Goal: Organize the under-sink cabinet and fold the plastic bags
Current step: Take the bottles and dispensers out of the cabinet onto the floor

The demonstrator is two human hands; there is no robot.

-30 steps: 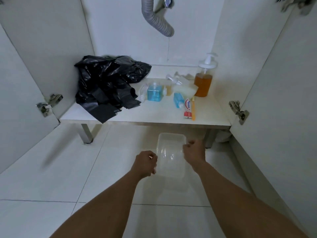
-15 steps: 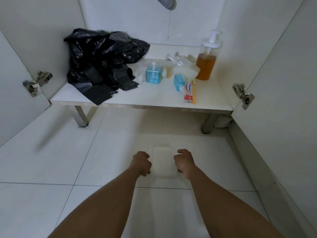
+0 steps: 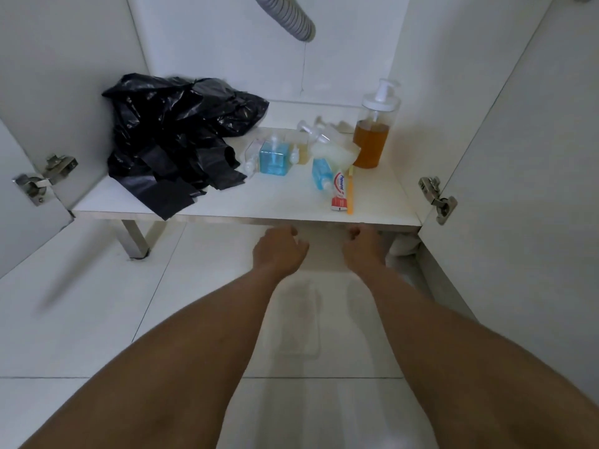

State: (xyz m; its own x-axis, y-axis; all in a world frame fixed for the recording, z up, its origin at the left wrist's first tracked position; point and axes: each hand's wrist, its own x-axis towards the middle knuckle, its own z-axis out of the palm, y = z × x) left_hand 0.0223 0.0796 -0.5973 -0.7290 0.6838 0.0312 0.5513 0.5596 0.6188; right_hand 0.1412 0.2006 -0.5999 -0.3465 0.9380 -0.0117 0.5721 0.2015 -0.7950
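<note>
Seemed mid-sorting: apparently gripped a faint clear tub (image 3: 325,254) by its ends, fingers of left hand (image 3: 279,251) and right hand (image 3: 364,251) curled inward, just below the front edge of the white shelf (image 3: 285,207). Likely called next for lifting it up beside the toothpaste tube (image 3: 338,189) and blue soap bottle (image 3: 274,158). Left black plastic bags (image 3: 175,140) heaped unfolded at shelf left. White floor tiles (image 3: 81,319) below; cabinet doors (image 3: 534,189) open.

Those black bags (image 3: 175,137) are thin crinkly plastic, pretty shiny. The shelf (image 3: 275,205) is smooth matt white board on a dull metal leg (image 3: 133,238). The hinge (image 3: 437,199) is bare shiny metal, the drain hose (image 3: 288,17) grey ribbed plastic. The pump bottle (image 3: 372,140) is clear plastic, and the floor tiles (image 3: 97,319) are glossy white.
</note>
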